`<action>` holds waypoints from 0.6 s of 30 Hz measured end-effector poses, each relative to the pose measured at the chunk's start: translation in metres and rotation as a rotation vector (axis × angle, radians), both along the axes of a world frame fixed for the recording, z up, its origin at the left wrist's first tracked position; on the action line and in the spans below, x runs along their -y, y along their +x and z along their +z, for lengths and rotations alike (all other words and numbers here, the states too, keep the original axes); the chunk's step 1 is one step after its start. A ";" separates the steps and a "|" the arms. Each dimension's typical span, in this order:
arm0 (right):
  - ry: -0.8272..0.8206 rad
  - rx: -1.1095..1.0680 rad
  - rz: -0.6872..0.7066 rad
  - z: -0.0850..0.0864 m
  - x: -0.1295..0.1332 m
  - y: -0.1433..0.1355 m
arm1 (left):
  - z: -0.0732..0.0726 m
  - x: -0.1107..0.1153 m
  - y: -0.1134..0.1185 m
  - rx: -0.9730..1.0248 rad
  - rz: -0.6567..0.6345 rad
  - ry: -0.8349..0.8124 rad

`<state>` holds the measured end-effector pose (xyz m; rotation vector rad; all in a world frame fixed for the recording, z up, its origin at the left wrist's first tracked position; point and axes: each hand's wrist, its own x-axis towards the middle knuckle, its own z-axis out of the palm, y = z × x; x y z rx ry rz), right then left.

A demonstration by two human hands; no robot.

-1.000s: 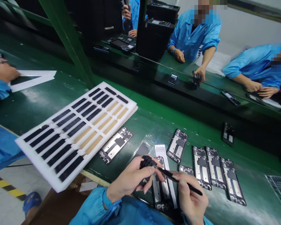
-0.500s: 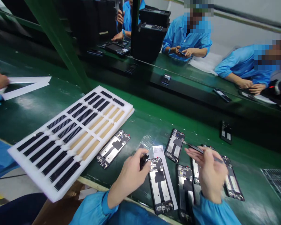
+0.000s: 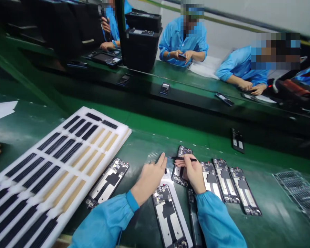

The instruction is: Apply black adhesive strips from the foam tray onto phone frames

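Note:
My right hand (image 3: 193, 172) is closed on dark tweezers (image 3: 184, 158), which point left toward my left fingertips. My left hand (image 3: 151, 177) lies with fingers stretched out over a clear plastic film (image 3: 153, 156) and the upper end of a white strip (image 3: 173, 186). Its thumb is hidden. Just below, an opened phone body (image 3: 168, 217) with a silver and black inside rests partly on the strip. Another phone body (image 3: 179, 172) lies behind my right hand, partly covered by it. A dark phone part (image 3: 195, 217) shows beside my right sleeve.
On the left stands a white foam tray (image 3: 74, 165) with black strips in its slots; a phone body (image 3: 109, 182) lies along its edge. Several phone bodies (image 3: 244, 191) line up at right, near a clear plastic tray (image 3: 297, 193). Co-workers in blue sit across the line.
My right hand has moved left with the tweezers, bringing them up to my left fingers. My left hand's fingers have straightened. The view has shifted, uncovering phone bodies on the right.

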<state>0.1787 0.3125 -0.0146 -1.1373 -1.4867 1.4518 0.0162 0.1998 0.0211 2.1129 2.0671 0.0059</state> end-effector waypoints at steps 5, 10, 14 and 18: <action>0.049 0.082 0.021 -0.001 -0.001 0.001 | 0.003 -0.003 -0.001 -0.040 -0.024 -0.050; 0.109 0.126 0.054 -0.001 -0.001 0.003 | 0.005 -0.007 -0.001 -0.038 -0.038 -0.071; 0.099 0.135 0.088 0.000 0.000 0.002 | 0.003 -0.008 -0.001 -0.001 -0.040 -0.081; 0.073 0.101 0.063 0.004 0.000 -0.002 | 0.008 -0.003 -0.002 0.255 0.179 -0.037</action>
